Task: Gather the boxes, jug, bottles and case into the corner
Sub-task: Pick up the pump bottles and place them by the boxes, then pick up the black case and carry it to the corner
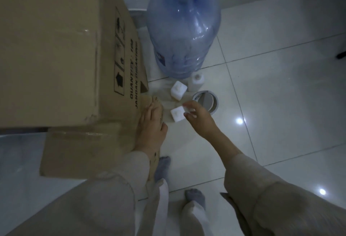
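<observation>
A big cardboard box (56, 48) stands on a smaller cardboard box (80, 147) at the left. My left hand (149, 125) lies flat with straight fingers against the lower box's right side. Behind them a large blue water jug (183, 30) stands upright. In front of the jug sit three small white bottles: a round one (195, 82), a square one (178, 89) and a nearer square one (177, 115). My right hand (199, 118) hovers at the nearer square bottle, thumb and fingertips spread around its right edge; contact is unclear.
A grey roll of tape (206, 103) lies on the white tiled floor (280, 104) just right of the bottles. My socked feet (194, 196) stand below. A white wall base and dark furniture legs (340, 55) are at the far right.
</observation>
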Action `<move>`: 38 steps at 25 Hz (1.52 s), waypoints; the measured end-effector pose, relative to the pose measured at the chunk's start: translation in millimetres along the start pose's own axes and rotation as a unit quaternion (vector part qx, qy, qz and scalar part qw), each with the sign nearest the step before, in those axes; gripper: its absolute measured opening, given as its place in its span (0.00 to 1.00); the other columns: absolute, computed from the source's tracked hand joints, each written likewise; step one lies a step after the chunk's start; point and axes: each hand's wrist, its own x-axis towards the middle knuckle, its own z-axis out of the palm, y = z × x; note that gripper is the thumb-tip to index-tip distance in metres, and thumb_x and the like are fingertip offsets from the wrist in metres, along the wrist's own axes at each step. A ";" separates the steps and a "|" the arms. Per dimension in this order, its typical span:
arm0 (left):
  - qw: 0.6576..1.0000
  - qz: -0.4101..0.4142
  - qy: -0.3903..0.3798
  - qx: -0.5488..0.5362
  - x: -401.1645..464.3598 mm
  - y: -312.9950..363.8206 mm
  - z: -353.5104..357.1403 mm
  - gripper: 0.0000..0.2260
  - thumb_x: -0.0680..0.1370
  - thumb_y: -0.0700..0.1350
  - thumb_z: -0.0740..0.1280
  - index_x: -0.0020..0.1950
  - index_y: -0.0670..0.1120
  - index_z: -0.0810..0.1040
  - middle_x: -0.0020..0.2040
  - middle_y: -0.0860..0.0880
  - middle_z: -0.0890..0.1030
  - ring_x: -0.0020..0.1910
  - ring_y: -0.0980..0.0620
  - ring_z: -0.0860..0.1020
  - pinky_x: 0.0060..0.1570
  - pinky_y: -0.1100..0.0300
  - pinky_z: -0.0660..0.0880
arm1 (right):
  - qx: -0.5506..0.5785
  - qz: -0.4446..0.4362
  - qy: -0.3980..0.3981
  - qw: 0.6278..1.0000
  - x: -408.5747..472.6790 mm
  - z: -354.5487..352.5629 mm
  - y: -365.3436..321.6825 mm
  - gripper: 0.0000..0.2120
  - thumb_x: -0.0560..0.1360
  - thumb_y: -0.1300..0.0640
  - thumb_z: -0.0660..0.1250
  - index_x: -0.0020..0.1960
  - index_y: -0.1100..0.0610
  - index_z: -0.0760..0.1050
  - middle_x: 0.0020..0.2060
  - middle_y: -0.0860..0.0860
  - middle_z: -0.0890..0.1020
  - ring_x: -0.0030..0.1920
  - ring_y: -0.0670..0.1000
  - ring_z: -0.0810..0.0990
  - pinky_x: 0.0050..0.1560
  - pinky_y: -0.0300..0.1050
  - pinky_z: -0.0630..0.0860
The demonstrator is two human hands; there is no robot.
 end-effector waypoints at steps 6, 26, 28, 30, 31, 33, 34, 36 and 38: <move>0.995 -0.007 0.081 -0.057 -118.8 38.9 -58.9 0.22 0.73 0.49 0.50 0.59 0.39 0.73 0.55 0.41 0.75 0.56 0.42 0.73 0.55 0.49 0.71 | -0.029 -0.116 -0.017 0.993 -100.3 -54.9 -86.0 0.13 0.75 0.68 0.61 0.59 0.63 0.74 0.53 0.55 0.78 0.51 0.49 0.74 0.47 0.22 0.67; 0.717 -0.362 0.578 -0.146 -781.2 -122.5 -233.0 0.07 0.78 0.44 0.60 0.53 0.49 0.76 0.52 0.48 0.81 0.53 0.50 0.77 0.54 0.54 0.74 | -0.205 -0.569 -0.424 0.675 -599.4 235.6 -371.3 0.10 0.75 0.68 0.61 0.54 0.63 0.77 0.49 0.54 0.79 0.46 0.47 0.76 0.40 0.19 0.67; 0.678 -0.406 0.594 -0.152 -869.0 -136.9 -205.7 0.06 0.78 0.46 0.59 0.51 0.51 0.76 0.51 0.49 0.81 0.51 0.51 0.77 0.53 0.54 0.74 | -0.206 -0.585 -0.463 0.633 -673.8 279.7 -360.3 0.10 0.75 0.68 0.61 0.53 0.63 0.77 0.46 0.52 0.79 0.42 0.42 0.76 0.36 0.19 0.66; 0.645 -0.448 0.599 -0.156 -940.9 -147.0 -181.9 0.05 0.78 0.48 0.59 0.49 0.53 0.75 0.51 0.50 0.81 0.50 0.52 0.77 0.51 0.54 0.73 | -0.204 -0.592 -0.494 0.603 -734.6 317.3 -346.6 0.08 0.76 0.66 0.61 0.50 0.57 0.77 0.44 0.48 0.79 0.39 0.38 0.76 0.33 0.20 0.67; 0.627 -0.468 0.603 -0.157 -971.6 -149.8 -171.2 0.06 0.78 0.48 0.59 0.50 0.53 0.75 0.50 0.50 0.81 0.50 0.51 0.77 0.51 0.54 0.74 | -0.203 -0.598 -0.509 0.586 -761.0 334.8 -340.1 0.08 0.76 0.65 0.61 0.49 0.55 0.76 0.44 0.48 0.79 0.41 0.40 0.77 0.35 0.20 0.68; 0.585 -0.497 0.622 -0.153 -1028.9 -156.5 -153.1 0.06 0.78 0.48 0.59 0.50 0.53 0.76 0.50 0.50 0.81 0.50 0.51 0.77 0.51 0.53 0.74 | -0.199 -0.605 -0.538 0.552 -810.6 370.8 -330.0 0.09 0.76 0.63 0.62 0.47 0.51 0.75 0.47 0.48 0.80 0.46 0.46 0.78 0.41 0.23 0.69; 0.570 -0.509 0.628 -0.150 -1051.0 -159.3 -146.0 0.06 0.78 0.48 0.59 0.50 0.53 0.76 0.50 0.50 0.81 0.49 0.51 0.77 0.51 0.53 0.74 | -0.200 -0.603 -0.550 0.543 -829.6 385.3 -326.0 0.09 0.76 0.62 0.62 0.46 0.49 0.75 0.47 0.47 0.80 0.46 0.47 0.78 0.43 0.26 0.70; 0.546 -0.529 0.633 -0.147 -1087.6 -165.6 -136.2 0.06 0.78 0.47 0.60 0.49 0.53 0.76 0.49 0.50 0.82 0.49 0.51 0.78 0.51 0.53 0.73 | -0.203 -0.599 -0.571 0.524 -863.8 410.5 -319.5 0.08 0.76 0.61 0.62 0.47 0.49 0.76 0.48 0.47 0.80 0.47 0.46 0.78 0.44 0.30 0.70; 0.531 -0.544 0.633 -0.147 -1115.2 -178.8 -131.6 0.06 0.78 0.47 0.59 0.49 0.53 0.76 0.48 0.51 0.82 0.49 0.51 0.78 0.51 0.53 0.74 | -0.208 -0.594 -0.590 0.507 -889.9 437.7 -314.9 0.07 0.76 0.60 0.62 0.49 0.50 0.77 0.50 0.46 0.80 0.49 0.46 0.78 0.45 0.31 0.70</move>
